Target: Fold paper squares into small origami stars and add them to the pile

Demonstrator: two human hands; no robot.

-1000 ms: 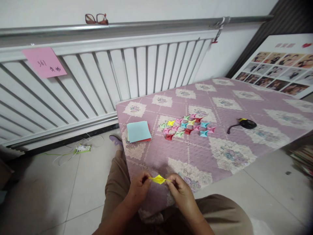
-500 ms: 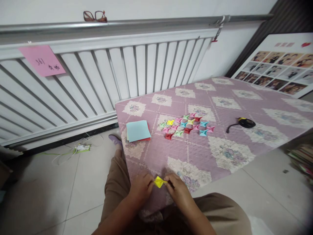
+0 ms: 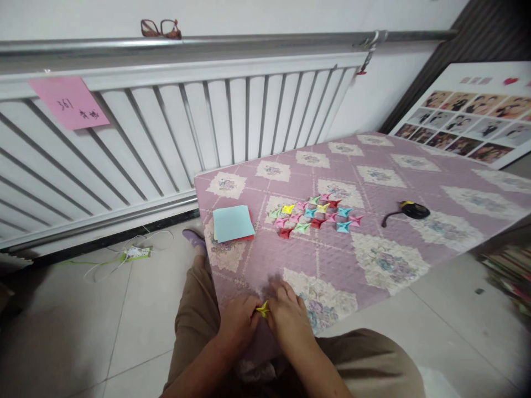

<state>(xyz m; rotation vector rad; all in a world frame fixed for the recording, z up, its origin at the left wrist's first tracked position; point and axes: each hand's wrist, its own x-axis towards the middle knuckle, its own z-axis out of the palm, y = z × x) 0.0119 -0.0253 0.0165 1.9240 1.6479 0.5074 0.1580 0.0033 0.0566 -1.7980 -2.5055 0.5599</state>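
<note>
Count, folded paper: one yellow piece (image 3: 263, 310) in the hands, plus 17 folded pieces (image 3: 317, 223) in a loose cluster mid-tabletop (image 3: 265, 260). By colour in the cluster: six pink, three green, three red, three blue, two yellow. One stack of square sheets (image 3: 233, 224) left of them, pale blue on top, red showing at the lower right edge; number of sheets cannot be told. One black object (image 3: 416, 210) with a yellow patch and a dark strap, well to the right of the cluster.

Piece in hand: small, bright yellow, creased, with narrow pointed flaps rising in the gap between the hands; its ends hidden by the fingers. Position: near edge of the tabletop, close in front of the person, well apart from the cluster.

Hands: two, close together, both clamped on the yellow piece. Left hand (image 3: 238, 323) pinches its left end; right hand (image 3: 289, 320) closes on the right end, fingers reaching forward, their tips slightly blurred.

Beyond: one pair of glasses (image 3: 161, 29) on a pipe (image 3: 249, 43); one pink note (image 3: 68, 103) marked 361 on the radiator (image 3: 236, 119).
</note>
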